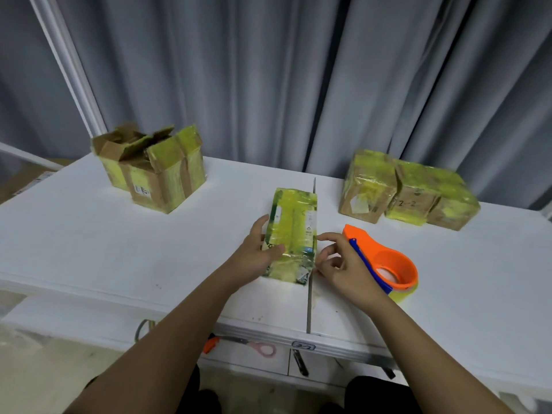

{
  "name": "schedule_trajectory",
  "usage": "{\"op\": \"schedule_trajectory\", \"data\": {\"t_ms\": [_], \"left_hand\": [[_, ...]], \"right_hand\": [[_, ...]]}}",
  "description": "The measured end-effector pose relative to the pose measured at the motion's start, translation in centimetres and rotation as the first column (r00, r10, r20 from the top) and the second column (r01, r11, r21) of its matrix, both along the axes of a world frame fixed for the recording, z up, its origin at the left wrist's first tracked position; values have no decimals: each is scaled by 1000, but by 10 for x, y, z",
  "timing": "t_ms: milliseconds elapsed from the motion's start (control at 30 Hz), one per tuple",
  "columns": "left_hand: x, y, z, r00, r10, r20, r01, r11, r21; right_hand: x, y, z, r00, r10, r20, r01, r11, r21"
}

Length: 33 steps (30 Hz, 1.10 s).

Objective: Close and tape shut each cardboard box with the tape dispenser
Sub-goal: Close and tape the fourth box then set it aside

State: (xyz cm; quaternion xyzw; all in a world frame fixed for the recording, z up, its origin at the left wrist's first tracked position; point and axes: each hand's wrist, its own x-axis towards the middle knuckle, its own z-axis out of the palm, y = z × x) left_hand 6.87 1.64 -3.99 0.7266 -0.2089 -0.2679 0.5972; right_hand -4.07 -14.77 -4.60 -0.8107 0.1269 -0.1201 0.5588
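Left hand (258, 249) spread on the flat yellow-taped cardboard box (291, 234) — right hand (337, 264) (fingers loosely curled, empty) nearer the orange tape dispenser (385, 261).

On the white table (89, 240), a flat box wrapped in yellow-green tape (294, 231) lies at centre. The left hand (258, 249) rests on its near left edge, thumb on top. At 3 o'clock of the box, the right hand (340, 264), fingers loosely curled, hovers beside the orange tape dispenser (394, 264). Open boxes (155, 168) stand at 10 o'clock, taped boxes (409, 189) at 2 o'clock.
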Motion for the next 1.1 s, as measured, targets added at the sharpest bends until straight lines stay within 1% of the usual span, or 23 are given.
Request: {"op": "schedule_trajectory", "data": {"t_ms": [100, 167, 233, 367, 533, 667, 733, 867, 933, 1000, 1033, 1067, 1100], "left_hand": [[0, -1, 0, 1000, 4, -4, -4, 1000, -15], [1, -2, -1, 1000, 13, 8, -13, 1000, -13], [2, -2, -2, 1000, 15, 4, -15, 1000, -18], [3, -3, -4, 1000, 12, 7, -12, 1000, 0], [4, -4, -4, 1000, 10, -4, -10, 1000, 17], [4, -5, -6, 1000, 16, 11, -16, 999, 34], [5, -6, -6, 999, 25, 23, -25, 999, 39], [4, -7, -6, 998, 44, 45, -46, 998, 46], [4, -8, -6, 997, 39, 60, -42, 998, 50], [2, -9, -5, 997, 31, 64, -34, 998, 50], [2, -9, -4, 997, 31, 68, -35, 998, 54], [2, -9, -5, 997, 33, 71, -38, 997, 62], [1, -10, -5, 997, 36, 73, -41, 997, 69]], "right_hand": [[3, 1, -3, 997, -75, -9, 75, 996, -43], [5, 1, -5, 996, -75, -38, 75, 997, -2], [5, -1, -6, 995, -68, -69, 68, 998, 2], [0, -5, -10, 992, -117, -39, 117, 993, 5], [-4, -10, -14, 989, -139, -49, 133, 986, -100], [-5, -5, -16, 987, -158, -25, 155, 983, -98], [-7, -1, -15, 991, -132, -14, 130, 983, -127], [-14, 5, -12, 997, -77, -30, 67, 962, -263], [-18, 2, -10, 998, -9, -70, -14, 949, -314], [-24, -2, -13, 986, 82, -148, -127, 937, -325], [-26, -1, -14, 973, 126, -192, -191, 909, -370], [-26, 0, -18, 962, 154, -224, -242, 861, -446], [-26, 0, -20, 959, 151, -240, -258, 817, -516]]}}
